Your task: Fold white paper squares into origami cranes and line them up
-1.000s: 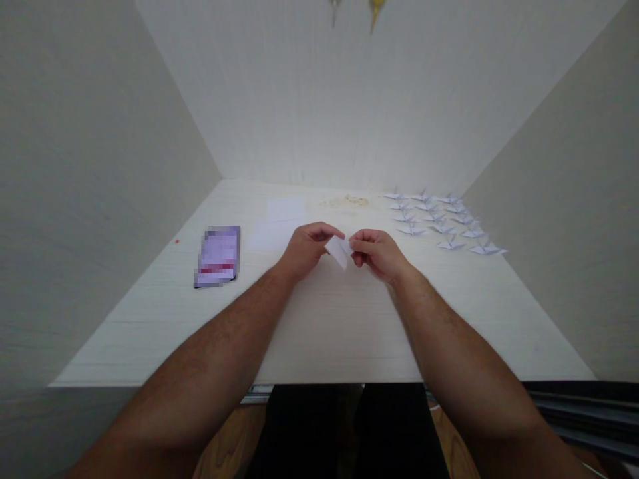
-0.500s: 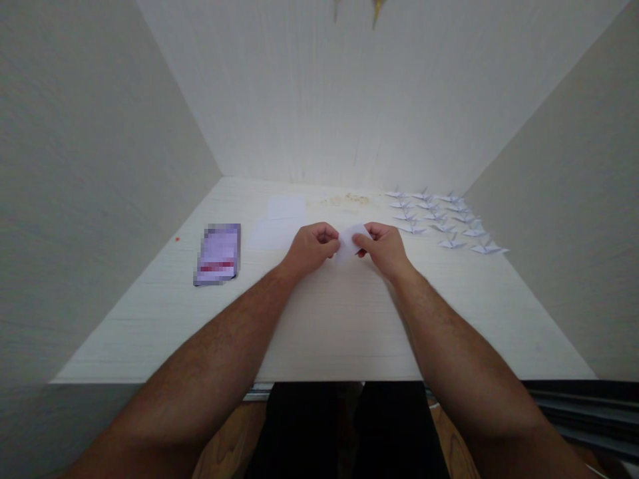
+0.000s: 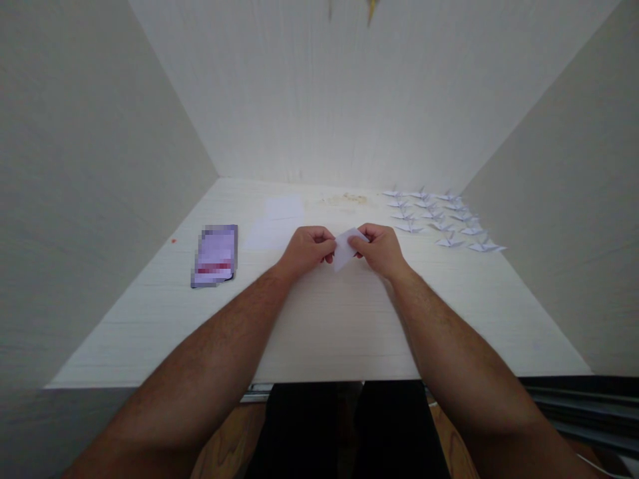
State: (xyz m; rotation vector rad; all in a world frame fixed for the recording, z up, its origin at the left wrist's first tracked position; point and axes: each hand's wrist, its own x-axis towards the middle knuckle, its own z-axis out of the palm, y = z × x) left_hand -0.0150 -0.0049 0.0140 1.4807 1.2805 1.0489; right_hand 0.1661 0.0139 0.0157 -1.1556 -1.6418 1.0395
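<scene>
A small folded piece of white paper (image 3: 343, 253) is held up between my two hands, over the middle of the table. My left hand (image 3: 312, 247) pinches its left edge between thumb and fingers. On the other side, my right hand (image 3: 378, 246) grips the paper with the thumb lying on its face and the fingers behind. The fingertips behind the paper are partly hidden. Several white paper cranes (image 3: 433, 216) stand in rows at the back right, beyond my right hand. White paper sheets (image 3: 272, 229) lie flat to the left of my left hand.
A pixelated, purplish flat device (image 3: 215, 256) lies on the left of the white table (image 3: 344, 332). A small red speck (image 3: 174, 241) is near the left edge. Brownish marks (image 3: 354, 198) show at the back. Pale walls (image 3: 319, 100) enclose the table on three sides.
The folded paper has turned a little and its lower corner now points down more clearly. Both hands stay pinched on it, with only small finger shifts. The view has moved slightly.
</scene>
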